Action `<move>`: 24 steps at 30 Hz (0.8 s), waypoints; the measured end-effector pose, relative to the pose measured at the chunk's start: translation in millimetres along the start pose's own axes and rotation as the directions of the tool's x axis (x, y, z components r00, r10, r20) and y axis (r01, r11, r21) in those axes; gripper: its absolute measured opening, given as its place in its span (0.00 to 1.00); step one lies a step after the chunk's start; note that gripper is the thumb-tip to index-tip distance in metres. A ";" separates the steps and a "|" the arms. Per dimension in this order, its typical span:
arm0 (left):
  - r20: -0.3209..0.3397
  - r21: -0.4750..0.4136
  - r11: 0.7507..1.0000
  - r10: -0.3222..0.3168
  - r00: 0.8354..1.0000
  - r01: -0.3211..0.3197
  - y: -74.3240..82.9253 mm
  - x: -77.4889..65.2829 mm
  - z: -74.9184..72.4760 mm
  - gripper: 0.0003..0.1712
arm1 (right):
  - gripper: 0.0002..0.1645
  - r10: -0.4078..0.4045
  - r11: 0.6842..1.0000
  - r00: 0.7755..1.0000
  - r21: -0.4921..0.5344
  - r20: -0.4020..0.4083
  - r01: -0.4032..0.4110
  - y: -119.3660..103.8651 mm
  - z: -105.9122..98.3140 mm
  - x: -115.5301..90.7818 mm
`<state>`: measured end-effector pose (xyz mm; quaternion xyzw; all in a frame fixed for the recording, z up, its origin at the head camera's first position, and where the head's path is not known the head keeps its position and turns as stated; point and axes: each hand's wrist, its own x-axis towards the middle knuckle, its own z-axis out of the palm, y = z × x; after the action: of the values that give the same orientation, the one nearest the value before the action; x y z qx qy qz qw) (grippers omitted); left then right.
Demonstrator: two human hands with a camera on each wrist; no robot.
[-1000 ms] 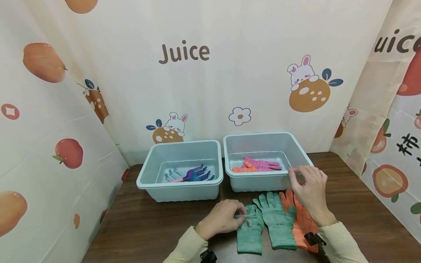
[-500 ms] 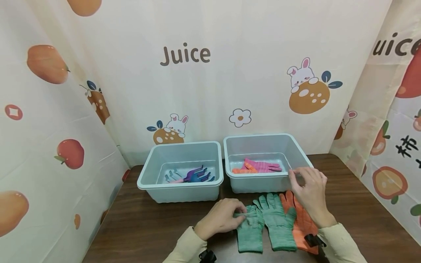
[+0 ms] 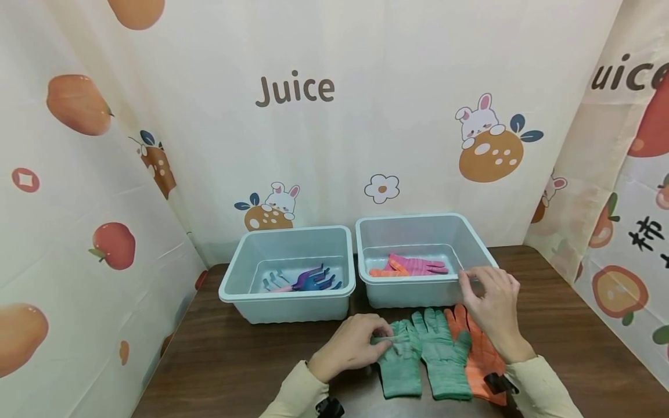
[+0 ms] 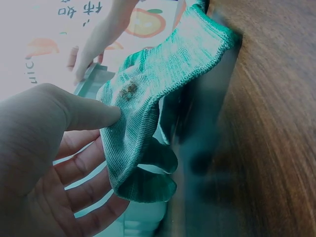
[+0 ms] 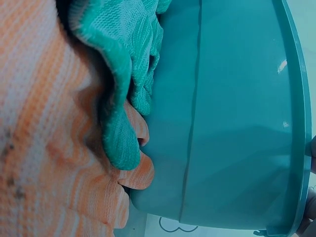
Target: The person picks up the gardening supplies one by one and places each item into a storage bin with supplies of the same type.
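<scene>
In the head view my left hand pinches the edge of a green knit glove between thumb and fingers. The left wrist view shows this glove partly lifted off the table, with a dark spot on its fabric. A second green glove lies flat beside it, overlapping an orange glove. My right hand holds the front rim of the right light-blue bin near its right corner. Inside that bin lie a pink glove and an orange glove.
The left light-blue bin stands beside the right one and holds purple, blue and pink items with prong-like ends. Both bins stand at the back of the brown wooden table, against a printed curtain.
The green glove in my left hand has shifted slightly right and away from me, its cuff swinging right. My right hand stays on the bin rim. The head view has tilted a little.
</scene>
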<state>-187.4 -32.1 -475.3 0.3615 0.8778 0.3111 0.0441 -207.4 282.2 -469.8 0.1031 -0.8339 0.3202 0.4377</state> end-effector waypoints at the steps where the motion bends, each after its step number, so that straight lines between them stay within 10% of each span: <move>1: -0.005 -0.001 1.000 0.001 1.000 -0.001 0.2 -0.3 -0.3 0.07 | 0.04 0.000 1.000 1.000 -0.001 0.001 0.000 -0.2 0.0 0.0; 24: -0.070 -0.045 0.999 0.000 0.998 -0.003 9.7 -3.6 -11.7 0.06 | 0.04 -0.008 1.000 1.000 -0.004 -0.004 0.008 -1.5 0.0 0.8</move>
<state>-182.5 -35.2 -460.8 0.3500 0.8712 0.3435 0.0211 -207.2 281.2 -468.4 0.1046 -0.8332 0.3169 0.4410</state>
